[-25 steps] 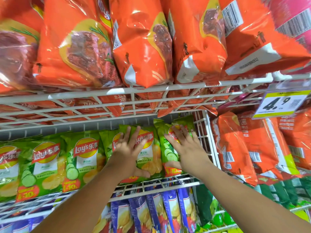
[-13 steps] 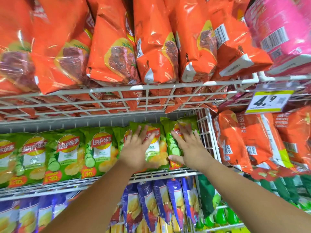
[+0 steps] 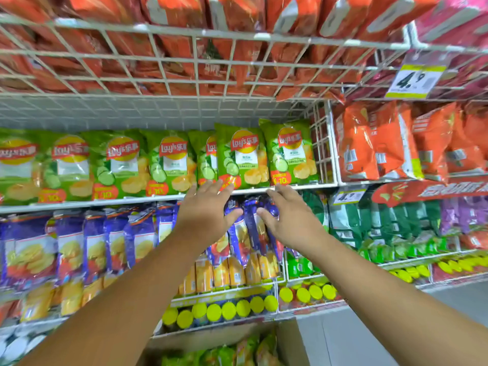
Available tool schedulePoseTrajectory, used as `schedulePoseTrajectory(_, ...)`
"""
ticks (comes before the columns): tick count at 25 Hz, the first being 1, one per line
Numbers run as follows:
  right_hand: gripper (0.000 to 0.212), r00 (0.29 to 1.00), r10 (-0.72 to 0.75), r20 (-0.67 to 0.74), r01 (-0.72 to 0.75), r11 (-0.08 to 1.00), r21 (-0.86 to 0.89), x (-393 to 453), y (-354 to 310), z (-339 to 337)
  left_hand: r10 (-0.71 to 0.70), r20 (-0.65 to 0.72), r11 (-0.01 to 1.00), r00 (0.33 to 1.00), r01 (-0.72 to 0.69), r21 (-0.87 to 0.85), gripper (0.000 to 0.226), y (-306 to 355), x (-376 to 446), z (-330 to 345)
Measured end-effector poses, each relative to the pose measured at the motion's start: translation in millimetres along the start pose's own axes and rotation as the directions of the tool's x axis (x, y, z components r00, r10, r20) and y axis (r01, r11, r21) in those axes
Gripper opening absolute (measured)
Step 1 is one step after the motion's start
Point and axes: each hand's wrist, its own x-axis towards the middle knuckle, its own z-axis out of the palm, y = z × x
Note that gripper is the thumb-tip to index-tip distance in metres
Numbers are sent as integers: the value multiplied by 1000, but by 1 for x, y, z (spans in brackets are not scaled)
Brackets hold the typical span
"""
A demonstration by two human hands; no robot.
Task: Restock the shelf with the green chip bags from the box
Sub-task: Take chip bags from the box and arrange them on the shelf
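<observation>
Head view — green chip bags (image 3: 239, 157) upright

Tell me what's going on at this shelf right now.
A person is restocking green Lay's cucumber chip bags on a white wire shelf. Both hands are empty and open: the left hand and right hand hover just below the shelf's front edge, in front of the purple chip bags one shelf down. The green row looks filled up to the right divider. A brown cardboard box below holds more green bags.
</observation>
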Motion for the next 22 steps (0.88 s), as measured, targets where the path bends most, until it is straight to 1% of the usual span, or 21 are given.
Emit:
schedulePoseTrajectory(2, 68, 1000, -17, -4, 17, 1000, -3, -32, -7, 14, 48, -104, 996, 993, -56, -73, 69, 0, -36, 16)
schedulePoseTrajectory(4, 67, 998, -25, 54, 26, 999, -19, -59, -8, 35, 88, -91, 991, 992, -97, -93, 64, 0, -69, 38)
schedulePoseTrajectory(6, 69, 992, -21, 125, 23, 1000, -15, -80, -3, 62, 43, -40, 994, 998, -47, -101, 62, 1, -98, 62)
schedulePoseTrajectory(8, 71, 980, -46, 192, 50, 999, -17, -95, 8, 94, -37, 37, 994, 999, 40, -103, 66, 6, -124, 91)
schedulePoseTrajectory(9, 73, 973, -49, 224, 53, 999, -12, -103, 15, 109, -70, 88, 992, 994, 79, -101, 68, 9, -137, 105)
schedulePoseTrajectory(11, 76, 940, -22, 340, 28, 1000, -13, -118, 27, 136, -137, 206, 985, 969, 156, -78, 73, 17, -161, 135)
schedulePoseTrajectory(12, 75, 912, -11, 409, 20, 1000, -17, -127, 35, 153, -161, 280, 980, 946, 187, -68, 76, 21, -174, 152)
schedulePoseTrajectory(13, 72, 895, -8, 447, 25, 999, -34, -135, 42, 169, -185, 334, 974, 924, 218, -66, 78, 24, -185, 169)
schedulePoseTrajectory(16, 70, 846, -8, 533, 48, 997, -62, -157, 58, 212, -238, 437, 956, 867, 288, -51, 81, 31, -219, 220)
schedulePoseTrajectory(19, 70, 771, 29, 636, -11, 999, -31, -178, 76, 258, -305, 539, 929, 785, 370, -13, 81, 39, -260, 278)
schedulePoseTrajectory(22, 69, 725, 68, 685, -88, 996, -5, -196, 94, 316, -401, 637, 851, 658, 525, -6, 83, 47, -310, 331)
